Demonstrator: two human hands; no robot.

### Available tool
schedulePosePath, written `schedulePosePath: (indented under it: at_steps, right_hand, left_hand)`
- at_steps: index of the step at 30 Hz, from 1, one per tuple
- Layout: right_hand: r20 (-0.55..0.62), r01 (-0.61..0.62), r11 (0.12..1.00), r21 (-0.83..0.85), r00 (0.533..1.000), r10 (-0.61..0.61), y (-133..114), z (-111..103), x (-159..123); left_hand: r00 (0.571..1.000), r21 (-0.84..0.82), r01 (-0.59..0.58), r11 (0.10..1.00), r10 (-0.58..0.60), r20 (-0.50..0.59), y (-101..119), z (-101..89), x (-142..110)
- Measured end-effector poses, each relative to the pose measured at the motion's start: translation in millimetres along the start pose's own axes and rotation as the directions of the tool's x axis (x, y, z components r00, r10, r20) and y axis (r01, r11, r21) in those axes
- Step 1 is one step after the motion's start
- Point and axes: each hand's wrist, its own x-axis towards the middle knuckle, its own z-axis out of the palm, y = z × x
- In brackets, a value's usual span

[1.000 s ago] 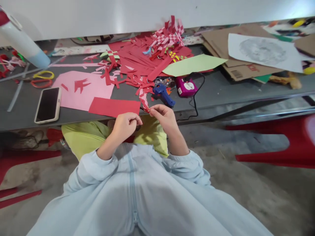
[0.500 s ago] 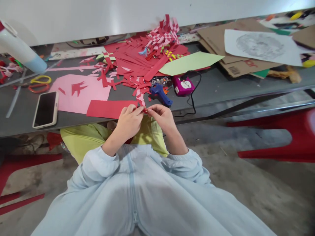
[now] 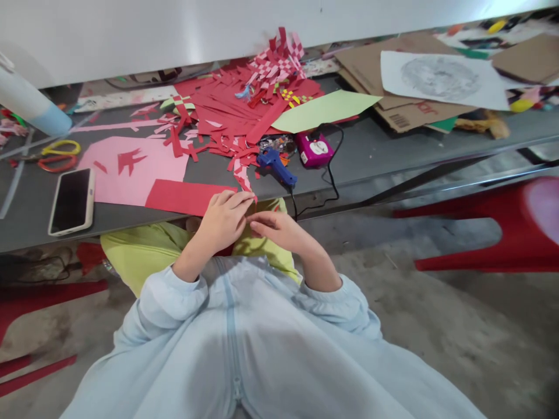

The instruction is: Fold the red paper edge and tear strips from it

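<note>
At the table's front edge my left hand (image 3: 223,216) is closed, its fingers together over a small red paper strip (image 3: 255,199), of which only a sliver shows at the fingertips. Just right of it and slightly lower is my right hand (image 3: 282,231), its thumb and fingers drawn together near the left fingers; whatever they hold is hidden. A red paper sheet (image 3: 183,196) lies under and left of my left hand. Pink-and-red paper strips (image 3: 241,173) trail from the heap toward my fingers. A blue glue gun (image 3: 278,167) rests to the right.
Red paper strips (image 3: 227,105) pile up at the back. Pink paper (image 3: 152,166), a phone (image 3: 72,201), scissors (image 3: 60,156) and a bottle (image 3: 32,102) are on the left. Light green paper (image 3: 325,112), a purple box (image 3: 315,151) with a black cord and cardboard (image 3: 419,121) are on the right.
My right hand has moved down and away from the left fingertips, turning flatter. My left hand has rotated slightly and stays near the same spot. The view has shifted a little.
</note>
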Motion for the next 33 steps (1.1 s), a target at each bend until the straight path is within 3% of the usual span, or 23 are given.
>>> schedulePosePath:
  at_steps: [6, 11, 15, 18, 20, 22, 25, 28, 33]
  right_hand:
    - [-0.138, 0.017, 0.982, 0.186, 0.99, 0.009, -2, 9, -6]
    - [-0.351, 0.094, 0.929, 0.359, 0.935, 0.041, -4, 13, -6]
    - [-0.446, 0.135, 0.915, 0.38, 0.893, 0.054, -4, 11, -5]
    - [-0.468, 0.154, 0.92, 0.36, 0.883, 0.035, -8, 12, -4]
    - [-0.46, 0.156, 0.919, 0.362, 0.888, 0.03, -13, 17, -4]
    - [-0.429, 0.145, 0.909, 0.391, 0.902, 0.041, -18, 24, -3]
    - [-0.361, 0.098, 0.9, 0.426, 0.93, 0.069, -23, 39, -1]
    - [-0.338, 0.071, 0.906, 0.418, 0.937, 0.082, -25, 52, 2]
    - [-0.284, 0.02, 0.918, 0.397, 0.953, 0.101, -22, 63, 9]
  left_hand:
    - [0.983, -0.15, -0.135, 0.979, 0.113, -0.146, 2, 6.3, -7]
    - [0.976, -0.117, -0.189, 0.975, 0.173, -0.135, 5, 10.3, -16]
    - [0.983, -0.147, -0.144, 0.979, 0.124, -0.135, 10, 5.9, -26]
    - [0.97, -0.282, -0.033, 0.959, -0.037, -0.239, 19, 1.4, -32]
    - [0.932, -0.519, 0.104, 0.848, -0.266, -0.248, 28, 0.3, -34]
    - [0.88, -0.759, 0.231, 0.608, -0.463, -0.104, 37, 1.5, -35]
    - [0.829, -0.894, 0.29, 0.343, -0.557, 0.055, 45, 6.8, -37]
    - [0.771, -0.946, 0.254, 0.201, -0.633, 0.073, 43, 13.1, -41]
    - [0.664, -0.98, 0.174, 0.1, -0.746, 0.042, 35, 16.5, -48]
